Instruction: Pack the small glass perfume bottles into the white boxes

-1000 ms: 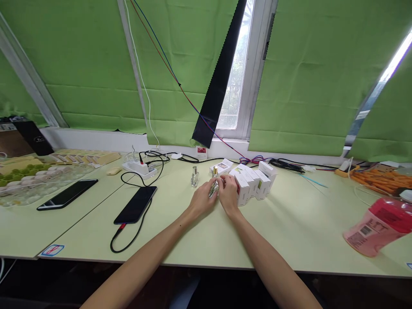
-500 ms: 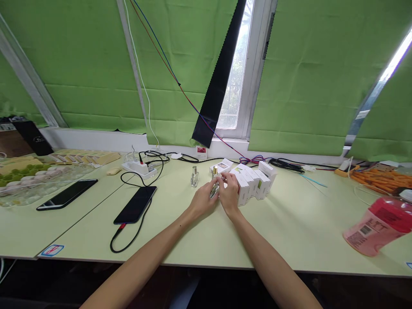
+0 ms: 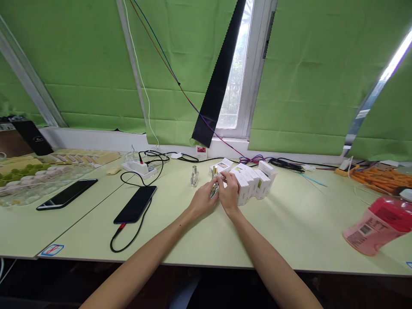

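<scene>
My left hand [image 3: 202, 200] and my right hand [image 3: 229, 194] meet over the middle of the pale green table [image 3: 199, 231]. Between their fingers they hold a small clear glass bottle [image 3: 214, 189], tilted; its top is hidden by my right fingers. Another small glass bottle [image 3: 194, 176] stands upright just left of my hands. A third one with a gold cap [image 3: 215, 171] stands right behind them. A row of several small white boxes [image 3: 252, 182] lies directly right of my right hand.
A black phone [image 3: 135, 204] on a charging cable lies left of my hands; a second phone [image 3: 67, 194] lies farther left. A power strip [image 3: 139, 168] and cables run along the back. A pink bottle [image 3: 376, 226] lies at the right edge. Trays [image 3: 35, 176] sit far left.
My hands stay in place; only the fingers shift slightly around the small bottle.
</scene>
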Demonstrator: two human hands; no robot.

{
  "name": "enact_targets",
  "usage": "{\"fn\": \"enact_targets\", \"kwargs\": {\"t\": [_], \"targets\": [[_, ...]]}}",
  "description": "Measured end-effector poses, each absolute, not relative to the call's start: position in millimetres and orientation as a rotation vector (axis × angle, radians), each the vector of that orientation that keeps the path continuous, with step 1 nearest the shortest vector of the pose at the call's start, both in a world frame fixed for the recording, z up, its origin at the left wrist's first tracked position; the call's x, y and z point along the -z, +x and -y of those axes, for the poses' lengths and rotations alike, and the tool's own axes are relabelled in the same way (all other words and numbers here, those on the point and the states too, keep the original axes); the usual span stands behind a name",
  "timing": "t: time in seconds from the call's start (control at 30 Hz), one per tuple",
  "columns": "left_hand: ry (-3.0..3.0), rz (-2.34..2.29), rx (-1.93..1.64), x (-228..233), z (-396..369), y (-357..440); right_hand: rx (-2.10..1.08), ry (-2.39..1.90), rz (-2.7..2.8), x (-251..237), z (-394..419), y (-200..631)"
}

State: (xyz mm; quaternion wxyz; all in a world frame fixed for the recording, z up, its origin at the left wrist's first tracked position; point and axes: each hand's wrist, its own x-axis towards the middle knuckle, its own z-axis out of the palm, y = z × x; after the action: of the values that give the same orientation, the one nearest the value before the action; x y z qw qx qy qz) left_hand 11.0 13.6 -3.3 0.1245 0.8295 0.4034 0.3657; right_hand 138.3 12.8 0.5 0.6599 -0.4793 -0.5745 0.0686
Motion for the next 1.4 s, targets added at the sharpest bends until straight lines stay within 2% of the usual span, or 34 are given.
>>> {"fn": "enact_targets", "kwargs": {"t": [1.4], "targets": [[2.400, -1.198, -1.055, 2.0, -13.4, 12.7, -0.113, -1.057, 1.406, 2.8, -15.9, 139.1]]}}
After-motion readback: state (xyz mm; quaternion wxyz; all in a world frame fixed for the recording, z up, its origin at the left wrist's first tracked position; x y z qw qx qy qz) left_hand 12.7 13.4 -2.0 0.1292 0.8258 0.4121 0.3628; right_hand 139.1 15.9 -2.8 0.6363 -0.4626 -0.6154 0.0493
